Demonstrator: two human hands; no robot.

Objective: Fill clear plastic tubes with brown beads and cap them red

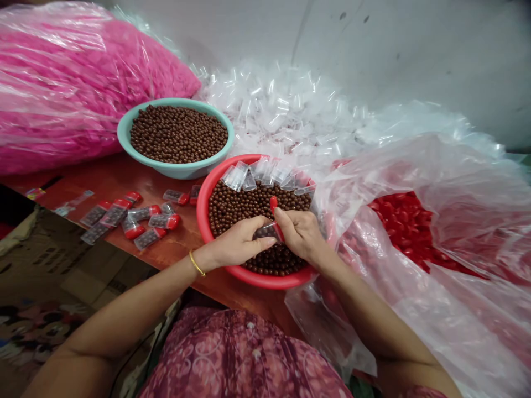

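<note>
Both hands meet over a red bowl (203, 213) full of small brown balls (236, 207). My left hand (238, 243) pinches a small clear tube (265, 231) that holds brown balls. My right hand (301, 232) grips the same tube's other end and holds a red cap (273, 203) upright between its fingers. Several empty clear tubes (257, 174) lie on the balls at the bowl's far side. A gold bangle (196, 264) circles my left wrist.
A teal bowl (124, 138) of brown balls stands behind on the left. Several filled, red-capped tubes (133, 218) lie on the wooden table (174, 249). A pink-filled bag (62, 83) is far left, a heap of clear tubes (290, 110) behind, a bag of red caps (406, 226) on the right.
</note>
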